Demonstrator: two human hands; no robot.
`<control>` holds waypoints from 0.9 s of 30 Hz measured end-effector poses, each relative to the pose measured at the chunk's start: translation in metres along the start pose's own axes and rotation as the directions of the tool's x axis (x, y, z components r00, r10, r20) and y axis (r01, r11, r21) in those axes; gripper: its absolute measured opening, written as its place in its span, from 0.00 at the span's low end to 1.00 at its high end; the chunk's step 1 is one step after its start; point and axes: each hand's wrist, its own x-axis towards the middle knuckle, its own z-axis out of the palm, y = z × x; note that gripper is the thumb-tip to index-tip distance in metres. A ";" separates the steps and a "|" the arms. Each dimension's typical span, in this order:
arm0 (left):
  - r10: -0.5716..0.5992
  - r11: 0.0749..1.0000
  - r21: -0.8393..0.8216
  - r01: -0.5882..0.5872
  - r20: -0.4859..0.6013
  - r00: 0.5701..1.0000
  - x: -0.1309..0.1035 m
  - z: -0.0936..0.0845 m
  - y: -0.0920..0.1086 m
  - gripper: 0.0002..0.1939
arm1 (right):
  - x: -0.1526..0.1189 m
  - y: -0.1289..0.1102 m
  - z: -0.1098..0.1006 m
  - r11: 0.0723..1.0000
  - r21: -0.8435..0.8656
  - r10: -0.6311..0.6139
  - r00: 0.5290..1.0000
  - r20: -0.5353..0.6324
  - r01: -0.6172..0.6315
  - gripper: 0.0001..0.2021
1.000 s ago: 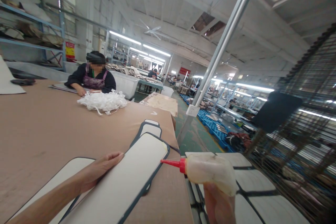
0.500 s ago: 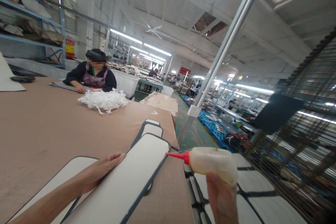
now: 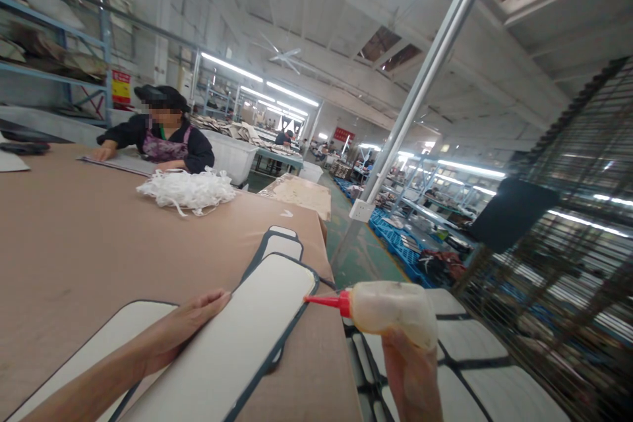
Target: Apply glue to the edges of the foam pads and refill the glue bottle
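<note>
A long cream panel with a dark edge slants up from the bottom of the view. My left hand grips its left edge, fingers bent, the thumb side on top. In my right hand is a cloudy squeeze bottle, held on its side. Its red nozzle points left and its tip touches the panel's right edge near the rounded far end. Beyond that end lie smaller dark-edged pieces. Another cream panel lies on the table, partly under my left forearm.
A heap of white strips lies on the brown table. Across it sits a person with both hands on a flat sheet. Dark-edged panels lie low at right, near a metal pole and wire rack.
The nozzle tip has moved a little down along the panel's right edge. The view has shifted slightly. Across the table, the person's hands have moved apart.
</note>
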 end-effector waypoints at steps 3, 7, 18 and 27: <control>-0.001 1.000 -0.008 0.001 -0.001 1.000 0.000 0.002 0.001 0.27 | -0.007 0.002 0.001 0.999 -0.014 0.047 0.998 -0.032 -0.047 0.35; 0.002 1.000 -0.030 -0.002 0.002 1.000 0.001 0.003 0.001 0.26 | -0.012 0.004 0.000 0.997 -0.007 0.072 0.997 -0.022 -0.073 0.35; 0.024 0.999 -0.043 -0.025 -0.011 1.000 0.006 0.004 0.001 0.27 | -0.022 0.004 0.001 0.984 -0.092 0.154 0.987 0.036 -0.150 0.35; 0.025 0.998 -0.056 -0.027 -0.035 0.999 0.012 0.007 0.005 0.29 | -0.023 0.009 -0.013 0.981 -0.037 0.194 0.977 0.093 -0.191 0.35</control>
